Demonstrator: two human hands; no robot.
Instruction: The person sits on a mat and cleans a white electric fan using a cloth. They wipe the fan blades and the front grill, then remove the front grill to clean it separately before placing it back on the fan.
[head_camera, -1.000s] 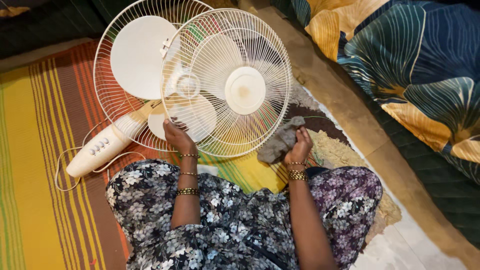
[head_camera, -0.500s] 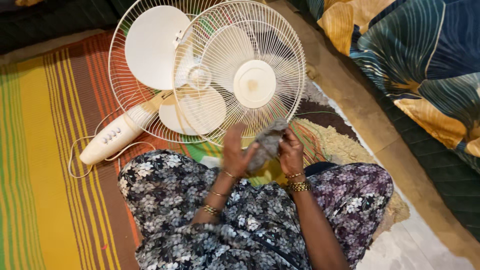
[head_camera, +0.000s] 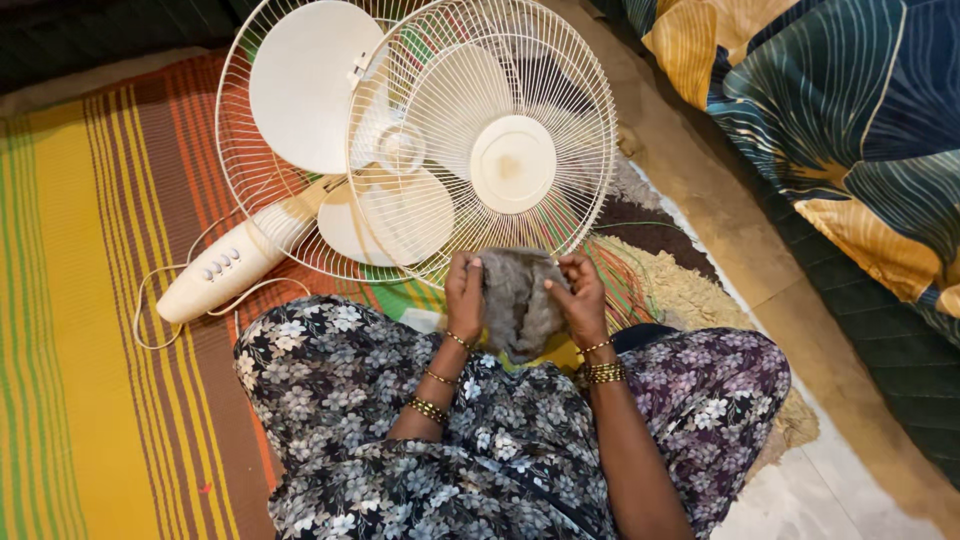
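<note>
While both hands grip it by its upper corners, the grey cloth (head_camera: 518, 300) hangs spread between them, just below the front grille (head_camera: 483, 140) and above the person's lap. The left hand (head_camera: 464, 292) has its fingers curled shut on the cloth's left edge; the right hand (head_camera: 581, 296) pinches the right edge the same way, fingers closed on the fabric. Each wrist carries bangles.

Behind the cloth lies a white fan (head_camera: 330, 180), tipped onto its side on a striped mat (head_camera: 90, 300) of yellow, green, orange and brown. Its front grille stands loose, leaning in front of the rear grille (head_camera: 240, 170), with the pale blades (head_camera: 305, 85) showing between them. The fan's neck with its row of buttons (head_camera: 222, 265) points toward the lower left, and a white cord (head_camera: 150, 300) loops beside it. To the right, a shaggy rug (head_camera: 680, 290) lies near the person's knee, and a leaf-patterned blue and gold bedcover (head_camera: 840, 130) fills the upper right corner.
</note>
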